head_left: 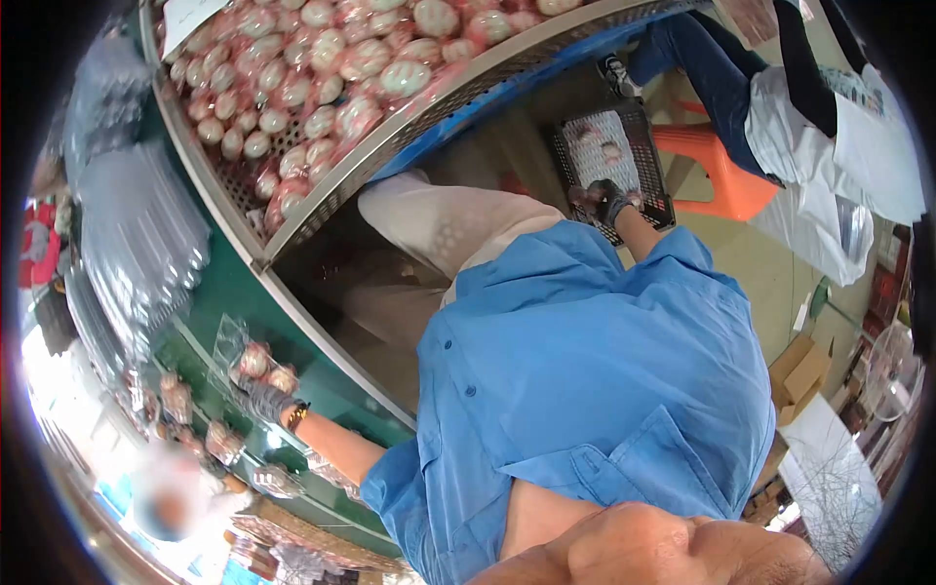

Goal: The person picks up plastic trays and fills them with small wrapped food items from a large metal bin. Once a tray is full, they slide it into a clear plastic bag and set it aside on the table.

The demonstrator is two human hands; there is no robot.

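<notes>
My left hand (pixel 265 398), in a grey glove, is at the lower left over the green table. Its fingers are closed on a clear plastic pack (pixel 255 359) with red-and-white egg-like pieces. My right hand (pixel 612 201), in a dark glove, reaches to the upper right, at the near end of a black crate (pixel 665 180) with a light liner. Its fingers are closed around reddish wrapped pieces (pixel 585 197), whose number I cannot tell. A few similar pieces (pixel 610 151) lie on the liner.
A large metal-edged tray (pixel 390 127) heaped with wrapped egg-like pieces (pixel 366 58) spans the top. Clear plastic bags (pixel 146 234) lie left. Several packs (pixel 224 441) rest on the green table (pixel 239 302). An orange stool (pixel 717 166) and another person (pixel 809 127) are upper right.
</notes>
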